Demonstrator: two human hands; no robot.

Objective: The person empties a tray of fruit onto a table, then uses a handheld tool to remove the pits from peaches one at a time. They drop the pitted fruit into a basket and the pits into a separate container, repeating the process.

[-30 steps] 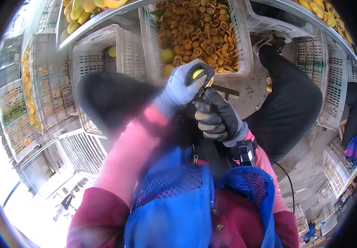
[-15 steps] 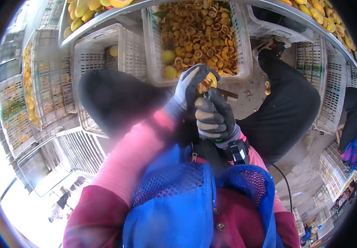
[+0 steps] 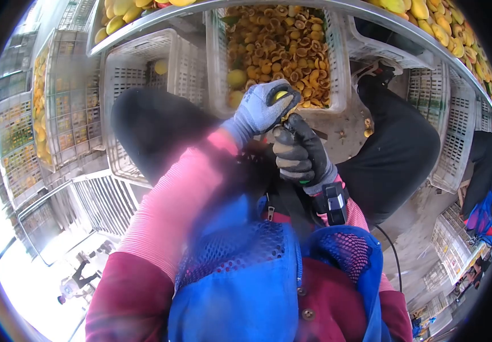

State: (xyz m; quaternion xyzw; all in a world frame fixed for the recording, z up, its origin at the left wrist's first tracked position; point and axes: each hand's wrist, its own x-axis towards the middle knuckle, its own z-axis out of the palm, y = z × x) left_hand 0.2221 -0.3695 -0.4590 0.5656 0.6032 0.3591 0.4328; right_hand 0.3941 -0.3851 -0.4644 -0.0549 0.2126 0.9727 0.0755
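Since the earlier frame, the left hand (image 3: 260, 108) has rolled over: the cut face of the fruit (image 3: 280, 95), which was turned to view, is now hidden, with only yellow showing between the fingers. That gloved grip is wrapped around the fruit, above the person's lap. The right hand (image 3: 298, 153), also gloved, meets it from just below. Its fingers curl inward, but I cannot tell how tight its grip is or what it holds; a bit of green (image 3: 304, 182) shows at its lower edge.

To work the fruit well, the left grip should probably stay firm without crushing, turning it little by little, with the right thumb braced and the left fingertips clear.

Beyond the hands, on a grey floor (image 3: 337, 128), stands a pale crate (image 3: 337, 62) of cut pieces (image 3: 280, 51). Whole fruits (image 3: 419, 8) lie on a metal-edged counter (image 3: 143, 25) curving across the top. A left-hand bin (image 3: 186, 68) has one round fruit in view, and stacked crates (image 3: 75, 85) fill the far left. Another person's leg (image 3: 482, 148) shows at right.
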